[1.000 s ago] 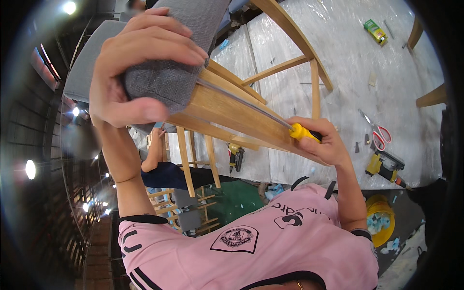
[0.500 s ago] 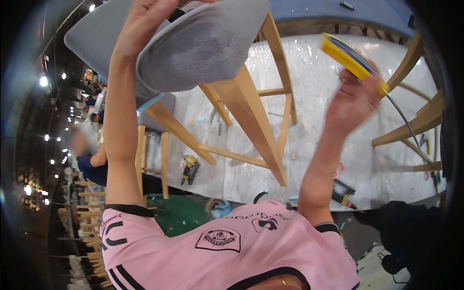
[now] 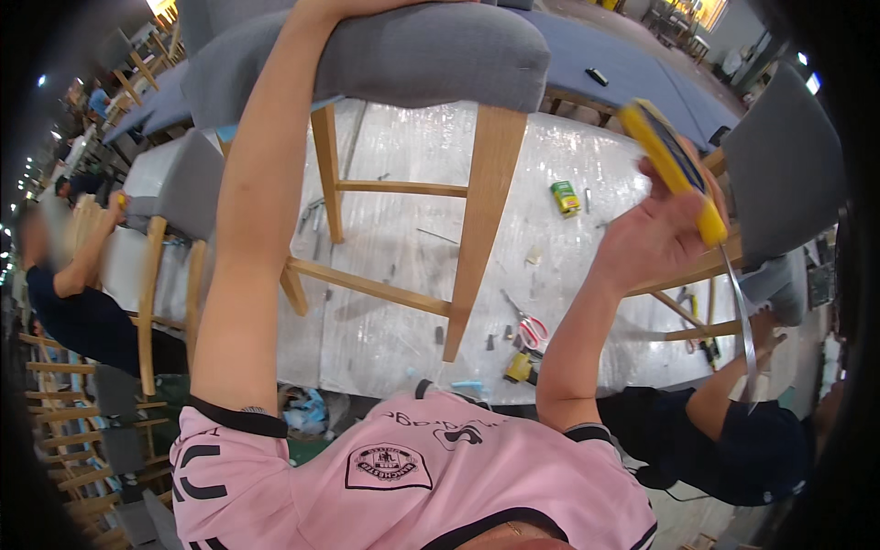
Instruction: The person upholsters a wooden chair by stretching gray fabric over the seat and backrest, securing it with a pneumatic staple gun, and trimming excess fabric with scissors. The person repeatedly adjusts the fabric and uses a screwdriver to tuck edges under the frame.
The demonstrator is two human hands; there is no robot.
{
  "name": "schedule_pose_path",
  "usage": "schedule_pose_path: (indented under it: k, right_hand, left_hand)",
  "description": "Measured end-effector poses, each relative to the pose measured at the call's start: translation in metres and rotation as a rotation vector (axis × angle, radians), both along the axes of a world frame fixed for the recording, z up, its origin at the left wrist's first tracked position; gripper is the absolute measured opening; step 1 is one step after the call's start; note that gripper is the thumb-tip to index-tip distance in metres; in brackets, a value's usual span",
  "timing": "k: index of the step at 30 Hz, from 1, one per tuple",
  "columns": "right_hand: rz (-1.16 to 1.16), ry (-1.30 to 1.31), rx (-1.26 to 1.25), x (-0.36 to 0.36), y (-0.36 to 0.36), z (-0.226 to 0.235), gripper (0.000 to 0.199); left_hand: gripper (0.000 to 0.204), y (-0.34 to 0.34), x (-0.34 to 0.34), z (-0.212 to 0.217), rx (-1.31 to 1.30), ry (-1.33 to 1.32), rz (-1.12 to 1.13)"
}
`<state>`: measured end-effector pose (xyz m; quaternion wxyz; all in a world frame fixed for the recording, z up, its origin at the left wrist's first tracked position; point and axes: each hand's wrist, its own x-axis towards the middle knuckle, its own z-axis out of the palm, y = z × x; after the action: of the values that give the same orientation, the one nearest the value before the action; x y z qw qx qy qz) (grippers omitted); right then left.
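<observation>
A grey upholstered chair [image 3: 431, 60] with pale wooden legs stands tilted over a work table [image 3: 394, 247] wrapped in clear film. My left hand [image 3: 380, 6] lies along the top of its seat at the upper edge of the view, fingers stretched out and partly cut off. In my right hand [image 3: 655, 229], raised to the right of the chair, is a yellow-and-dark long-bodied tool [image 3: 665, 156]. A thin, curved silver strip runs down from its lower end. The tool is apart from the chair, and its exact kind is unclear.
Red-handled scissors [image 3: 530, 328], a yellow-and-black tool [image 3: 522, 368] and a green-and-yellow packet [image 3: 565, 198] lie on the film. More grey chairs stand at left and right [image 3: 788, 174]. Co-workers are at left [image 3: 78, 307] and lower right [image 3: 756, 449]. A blue-covered table [image 3: 614, 55] is beyond.
My view has swung, and the chair now appears more upright and further right. My right hand, still holding the yellow tool, appears slightly lower. The co-worker at lower right shows more fully.
</observation>
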<state>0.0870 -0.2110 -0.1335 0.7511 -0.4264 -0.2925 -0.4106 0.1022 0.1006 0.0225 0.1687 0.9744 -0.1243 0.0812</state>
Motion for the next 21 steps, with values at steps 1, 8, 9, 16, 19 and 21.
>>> schedule_pose_path:
  k: [1,8,9,16,19,21]
  right_hand:
    - [-0.073,-0.123,0.016,-0.005,0.002,0.011,0.031]
    - [-0.06,-0.131,-0.193,-0.018,0.03,0.029,0.035]
    - [-0.167,-0.171,-0.286,-0.011,0.031,0.021,0.036]
    - [-0.098,0.183,-0.331,-0.01,0.021,-0.008,0.024]
    - [0.072,0.368,-0.271,-0.017,0.061,-0.024,0.049]
    - [0.202,0.509,-0.142,-0.046,0.1,-0.044,0.045]
  left_hand:
    - [0.059,0.014,0.01,0.001,-0.019,0.005,-0.048]
    - [0.066,0.028,0.049,-0.004,-0.014,-0.043,-0.027]
    - [0.068,0.024,0.048,-0.004,0.011,-0.052,0.004]
    - [0.067,0.012,0.075,-0.033,-0.103,-0.045,-0.116]
    - [0.07,0.026,0.049,-0.028,-0.095,-0.019,0.001]
    - [0.074,0.022,0.007,-0.021,-0.046,-0.071,-0.005]
